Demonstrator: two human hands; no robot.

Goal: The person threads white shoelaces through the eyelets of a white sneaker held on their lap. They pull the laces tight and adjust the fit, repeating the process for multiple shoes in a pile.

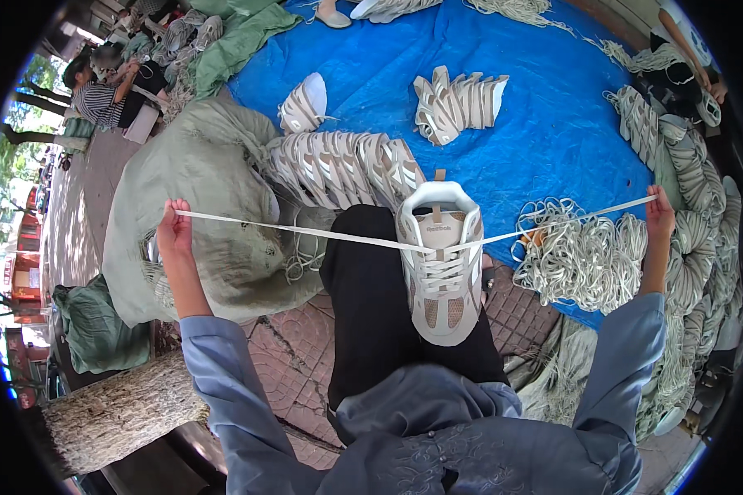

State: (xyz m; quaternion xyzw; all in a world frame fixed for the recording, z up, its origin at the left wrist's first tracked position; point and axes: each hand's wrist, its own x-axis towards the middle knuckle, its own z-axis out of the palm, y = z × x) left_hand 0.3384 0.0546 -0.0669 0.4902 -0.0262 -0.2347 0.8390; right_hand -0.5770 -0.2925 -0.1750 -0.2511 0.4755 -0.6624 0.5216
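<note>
Blue tarp (363, 91): covers much of the paved ground (285, 355) outdoors, in daylight.
Shoe (442, 285): rests on the black trousers (363, 305) over the person's legs, toe toward the body, lace crossed in rows up the front.
Left hand (176, 227): fingers together, clamped on one end of the white lace (322, 233), out in front of the grey-green sack (198, 157).
Right hand (660, 213): fingertips pinched on the other end, well out to the right.
Uneven pull: neither hand steadies the shoe, so a harder tug on one side could twist it or slide it off the legs.
Lace lengths: the left stretch looks slightly longer; tightened like this, the ends might finish unequal.
Fingertip hold: small and near the tips, so a slip could let the lacing slacken.
Loose lace pile (582, 260): the right stretch crosses above it in view; a dropped end could tangle there.
Nested uppers (338, 165): a row just beyond the left knee, near the shoe's heel; a swing forward might knock them.
Bundled uppers (693, 177): stacked along the right edge, crowding the right hand's side.
Tree trunk (132, 408): lies at lower left, near a dark green bag (99, 326).
Seated co-worker (99, 103): striped top, well apart at upper left.
</note>
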